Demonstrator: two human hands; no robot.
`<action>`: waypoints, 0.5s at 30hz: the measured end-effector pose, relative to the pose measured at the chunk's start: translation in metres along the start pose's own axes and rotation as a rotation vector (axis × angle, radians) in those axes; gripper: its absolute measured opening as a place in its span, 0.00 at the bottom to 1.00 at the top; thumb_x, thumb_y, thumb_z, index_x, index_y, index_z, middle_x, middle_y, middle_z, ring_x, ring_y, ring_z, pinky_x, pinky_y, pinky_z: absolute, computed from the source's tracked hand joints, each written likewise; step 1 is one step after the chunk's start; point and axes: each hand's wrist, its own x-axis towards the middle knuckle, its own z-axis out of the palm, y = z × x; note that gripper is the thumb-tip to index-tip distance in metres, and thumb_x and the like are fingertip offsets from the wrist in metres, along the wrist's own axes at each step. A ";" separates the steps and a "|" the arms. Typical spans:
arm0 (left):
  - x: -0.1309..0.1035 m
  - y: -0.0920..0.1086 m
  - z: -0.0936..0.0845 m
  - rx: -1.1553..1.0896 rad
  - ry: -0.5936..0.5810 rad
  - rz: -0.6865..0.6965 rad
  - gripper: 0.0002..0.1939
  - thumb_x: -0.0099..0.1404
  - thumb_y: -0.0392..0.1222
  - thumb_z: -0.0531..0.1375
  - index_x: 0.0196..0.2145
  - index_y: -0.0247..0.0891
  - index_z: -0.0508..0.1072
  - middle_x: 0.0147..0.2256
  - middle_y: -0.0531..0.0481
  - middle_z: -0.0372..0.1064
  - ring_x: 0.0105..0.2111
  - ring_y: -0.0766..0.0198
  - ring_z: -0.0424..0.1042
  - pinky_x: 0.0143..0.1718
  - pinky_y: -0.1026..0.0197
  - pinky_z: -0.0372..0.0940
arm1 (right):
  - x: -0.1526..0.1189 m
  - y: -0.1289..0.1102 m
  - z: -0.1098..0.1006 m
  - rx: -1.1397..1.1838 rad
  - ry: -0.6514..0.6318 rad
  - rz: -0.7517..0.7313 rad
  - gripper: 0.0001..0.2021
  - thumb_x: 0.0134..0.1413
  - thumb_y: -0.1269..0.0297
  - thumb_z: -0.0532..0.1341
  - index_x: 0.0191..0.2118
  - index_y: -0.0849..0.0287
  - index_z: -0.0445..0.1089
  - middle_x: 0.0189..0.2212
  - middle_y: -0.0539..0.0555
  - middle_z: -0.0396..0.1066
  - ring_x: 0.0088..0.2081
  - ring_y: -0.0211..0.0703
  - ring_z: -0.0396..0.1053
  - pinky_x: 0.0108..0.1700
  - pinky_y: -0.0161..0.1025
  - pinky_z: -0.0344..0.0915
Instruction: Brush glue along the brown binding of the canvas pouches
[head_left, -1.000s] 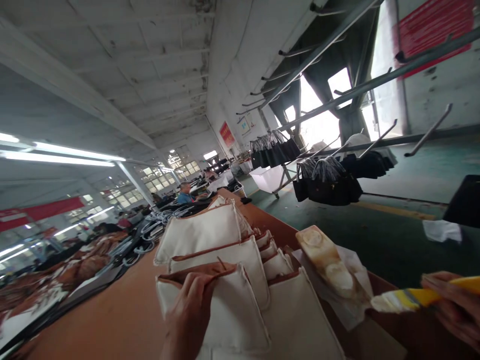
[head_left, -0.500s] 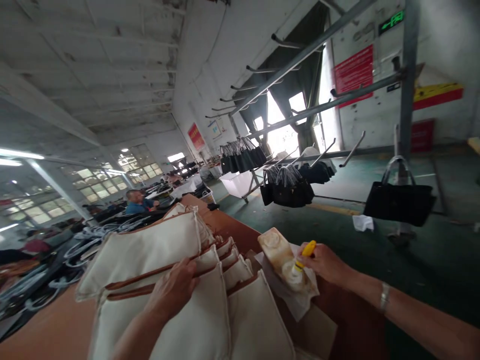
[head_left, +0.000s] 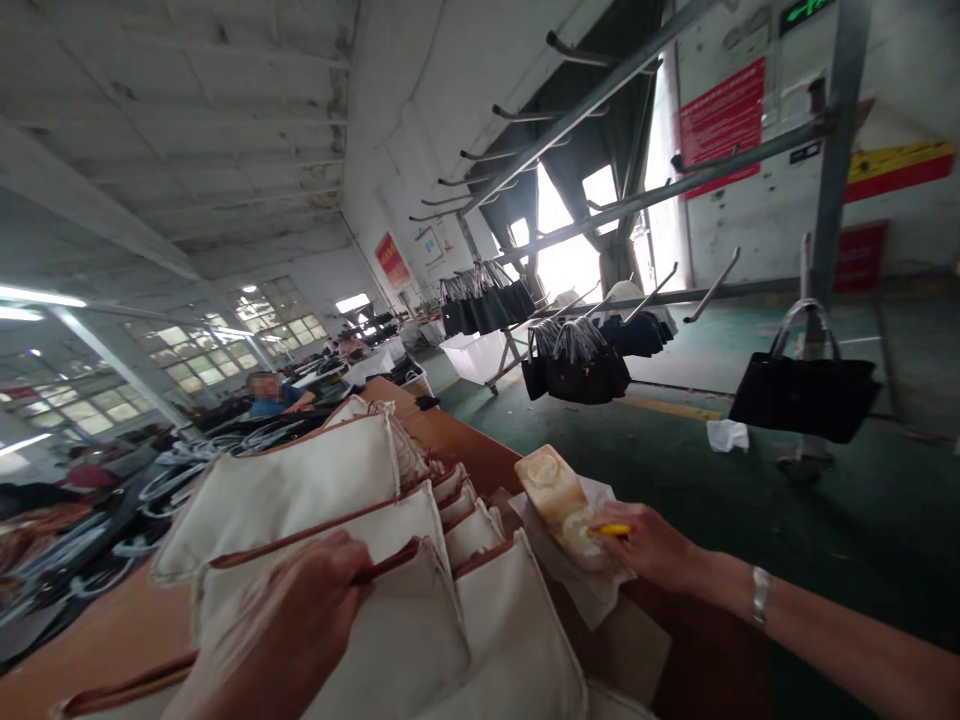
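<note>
Several cream fabric pieces with brown edges [head_left: 300,480] lie overlapped on the brown table. My left hand [head_left: 300,610] pinches the brown edge of one cream piece [head_left: 412,620], lifting it a little. In my right hand [head_left: 652,545] is a yellow-handled tool [head_left: 613,529], held low over a stained, glue-like block [head_left: 559,495]. That block rests on white paper [head_left: 592,600] at the table's right side. The tool's tip is hard to make out against the whitish paste.
Black bags hang on a metal rack [head_left: 832,200] at the right. Bundled dark straps [head_left: 172,490] lie at the left. A person in blue [head_left: 271,395] sits farther back. A white cloth [head_left: 727,435] is on the green floor.
My left hand has moved nearer and now grips a different brown edge, pulled up. The yellow tool has tipped from upright to nearly flat as my right hand lowered.
</note>
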 end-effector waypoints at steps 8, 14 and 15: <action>-0.051 0.044 0.021 -0.357 -0.055 0.034 0.11 0.67 0.43 0.52 0.35 0.46 0.74 0.32 0.53 0.74 0.32 0.63 0.73 0.33 0.67 0.62 | -0.043 0.000 0.000 0.019 0.049 -0.063 0.12 0.62 0.62 0.56 0.41 0.51 0.77 0.41 0.57 0.75 0.46 0.54 0.71 0.50 0.46 0.67; -0.061 0.062 0.015 -0.432 -0.054 -0.008 0.13 0.68 0.48 0.52 0.44 0.55 0.76 0.36 0.55 0.74 0.35 0.65 0.75 0.33 0.69 0.65 | -0.037 -0.048 -0.015 0.226 0.231 0.137 0.12 0.60 0.54 0.58 0.37 0.55 0.75 0.32 0.54 0.73 0.33 0.48 0.70 0.38 0.41 0.68; -0.063 0.063 0.015 -0.440 -0.047 -0.001 0.14 0.68 0.49 0.52 0.45 0.56 0.75 0.37 0.55 0.74 0.35 0.66 0.75 0.34 0.70 0.65 | -0.037 -0.066 -0.021 0.296 0.295 0.170 0.13 0.61 0.52 0.58 0.36 0.56 0.74 0.28 0.53 0.71 0.29 0.45 0.68 0.33 0.40 0.67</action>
